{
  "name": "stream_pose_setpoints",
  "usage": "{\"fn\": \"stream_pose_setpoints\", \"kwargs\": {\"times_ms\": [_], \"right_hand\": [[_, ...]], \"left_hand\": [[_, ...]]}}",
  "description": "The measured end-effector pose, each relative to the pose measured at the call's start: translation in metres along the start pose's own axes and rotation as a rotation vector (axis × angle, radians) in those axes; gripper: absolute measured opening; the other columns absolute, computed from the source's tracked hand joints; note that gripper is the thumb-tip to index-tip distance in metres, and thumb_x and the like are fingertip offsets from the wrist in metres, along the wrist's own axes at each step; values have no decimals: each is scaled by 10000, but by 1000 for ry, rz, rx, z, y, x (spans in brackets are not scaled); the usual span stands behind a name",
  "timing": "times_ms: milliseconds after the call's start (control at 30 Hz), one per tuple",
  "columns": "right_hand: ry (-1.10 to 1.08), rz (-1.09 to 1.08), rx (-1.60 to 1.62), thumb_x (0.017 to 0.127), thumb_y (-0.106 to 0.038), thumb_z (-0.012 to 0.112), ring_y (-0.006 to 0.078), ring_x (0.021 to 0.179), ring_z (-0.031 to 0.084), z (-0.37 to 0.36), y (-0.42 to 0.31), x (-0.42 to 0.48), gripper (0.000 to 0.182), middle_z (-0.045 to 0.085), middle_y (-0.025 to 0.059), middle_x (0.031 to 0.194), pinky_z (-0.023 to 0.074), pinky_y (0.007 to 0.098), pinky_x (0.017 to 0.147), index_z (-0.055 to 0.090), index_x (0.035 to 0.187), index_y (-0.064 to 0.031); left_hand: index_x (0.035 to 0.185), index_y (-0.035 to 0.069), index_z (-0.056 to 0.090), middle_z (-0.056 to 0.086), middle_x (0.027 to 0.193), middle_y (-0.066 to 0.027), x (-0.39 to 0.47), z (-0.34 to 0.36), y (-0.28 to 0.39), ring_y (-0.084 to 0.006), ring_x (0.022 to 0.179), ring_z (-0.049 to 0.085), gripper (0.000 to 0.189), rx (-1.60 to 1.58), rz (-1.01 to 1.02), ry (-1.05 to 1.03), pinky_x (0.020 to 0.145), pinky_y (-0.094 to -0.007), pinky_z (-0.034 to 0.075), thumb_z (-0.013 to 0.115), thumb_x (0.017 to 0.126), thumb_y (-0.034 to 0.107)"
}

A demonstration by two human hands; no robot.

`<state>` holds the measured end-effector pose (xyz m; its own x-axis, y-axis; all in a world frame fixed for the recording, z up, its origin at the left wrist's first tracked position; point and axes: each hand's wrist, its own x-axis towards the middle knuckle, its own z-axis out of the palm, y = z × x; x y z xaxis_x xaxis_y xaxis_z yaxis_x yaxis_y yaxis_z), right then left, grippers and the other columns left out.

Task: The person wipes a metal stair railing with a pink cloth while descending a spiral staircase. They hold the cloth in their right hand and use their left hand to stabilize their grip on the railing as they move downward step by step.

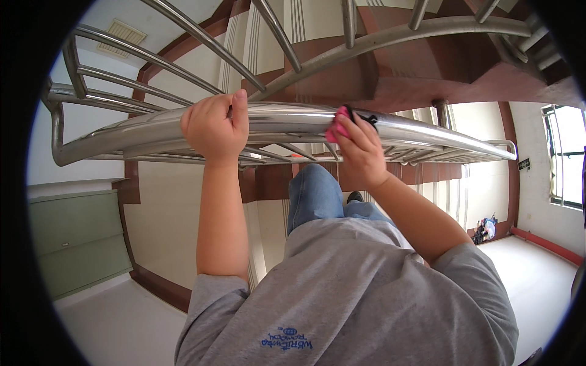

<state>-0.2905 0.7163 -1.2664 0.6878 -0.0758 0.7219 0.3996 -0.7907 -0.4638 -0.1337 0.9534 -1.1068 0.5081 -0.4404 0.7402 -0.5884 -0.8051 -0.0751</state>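
Note:
A thick, polished metal handrail point(288, 118) crosses in front of me, bent by the lens. My left hand point(216, 126) is closed around it, left of the middle, with the thumb pointing up. To the right, my right hand point(364, 146) presses a pink cloth point(336, 130) with a dark edge against the same rail. The fingers cover much of the cloth. Thin metal balusters point(279, 36) stand beyond the rail, and a second, lower rail point(389, 41) curves across behind them.
Cream stair treads point(261, 45) with dark red edging lie beyond and below the railing. A green door point(78, 242) is at the left. On the right are a barred window point(565, 155), a red pipe point(547, 245) and a pile of bags point(485, 229) on the floor.

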Motion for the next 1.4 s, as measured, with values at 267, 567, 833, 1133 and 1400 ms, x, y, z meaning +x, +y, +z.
{"fn": "stream_pose_setpoints", "kwargs": {"times_ms": [267, 567, 833, 1133, 1400], "right_hand": [[-20, -237, 121, 854, -134, 704, 341, 1470, 566, 54, -69, 85, 415, 627, 73, 1566, 466, 501, 1197, 784, 1259, -88], [10, 59, 10, 811, -29, 782, 410, 1311, 675, 4, -16, 24, 451, 689, 149, 1485, 541, 528, 1111, 793, 1259, -86], [59, 121, 165, 859, -20, 776, 410, 1328, 639, 46, -70, 71, 434, 680, 157, 1480, 492, 531, 1143, 744, 1290, -59], [99, 10, 163, 884, -21, 766, 395, 1314, 642, 64, -72, 72, 457, 678, 148, 1472, 498, 518, 1132, 719, 1338, -47], [93, 110, -3, 910, -31, 771, 410, 1290, 666, 31, -42, 28, 394, 694, 170, 1446, 538, 507, 1115, 761, 1301, -75]], "left_hand": [[742, 148, 722, 734, 738, 13, 7, -2, 0, -243, 741, 711, 320, -55, 38, 14, 762, -398, 495, 720, 1013, 319], [760, 151, 729, 745, 759, 23, 1, 2, 7, -218, 763, 725, 211, -40, 37, 27, 791, -378, 497, 767, 944, 246], [809, 163, 765, 773, 825, 36, -7, -9, 12, -213, 847, 740, 137, 62, -30, -71, 861, -399, 507, 793, 902, 258], [769, 186, 721, 738, 831, 71, -31, 19, 38, -175, 886, 690, 174, 0, -59, 70, 994, -420, 439, 729, 923, 268], [754, 191, 706, 747, 836, 83, -38, 16, 37, -178, 889, 708, 159, -24, -29, 141, 939, -380, 443, 743, 893, 260]]}}
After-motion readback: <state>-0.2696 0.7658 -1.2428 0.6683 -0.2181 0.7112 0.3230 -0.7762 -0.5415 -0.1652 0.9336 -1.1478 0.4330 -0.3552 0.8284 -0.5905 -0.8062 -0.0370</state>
